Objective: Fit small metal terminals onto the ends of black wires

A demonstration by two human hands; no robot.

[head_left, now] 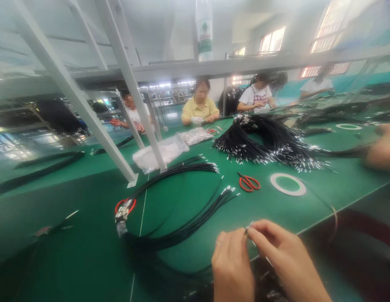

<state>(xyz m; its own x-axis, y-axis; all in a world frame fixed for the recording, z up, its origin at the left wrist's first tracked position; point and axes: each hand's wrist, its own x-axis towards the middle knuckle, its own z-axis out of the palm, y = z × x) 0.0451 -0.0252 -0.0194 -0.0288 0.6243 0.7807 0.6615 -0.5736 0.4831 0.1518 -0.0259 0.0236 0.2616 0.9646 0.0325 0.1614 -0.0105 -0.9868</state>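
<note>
My left hand (232, 262) and my right hand (281, 251) meet at the lower right, near the table's front edge. Both are closed, fingertips pinched together around a small silvery piece (249, 225); its kind is too small to tell, and the fingers hide most of it. Left of my hands, a bundle of thin black cables (182, 237) with silvery tips curves over the green table (188, 205). Another black cable bundle (179, 170) arcs behind it. Silvery connectors (122, 216) gather at the bundles' left end, over red-handled scissors (132, 206).
Beyond my hands lie red-handled scissors (249, 183) and a white ring (288, 184). A large cable pile (264, 138) stands farther back, beside plastic bags (160, 152). Metal posts (116, 155) rise at left. A co-worker's hand (383, 147) is at right; several people sit opposite.
</note>
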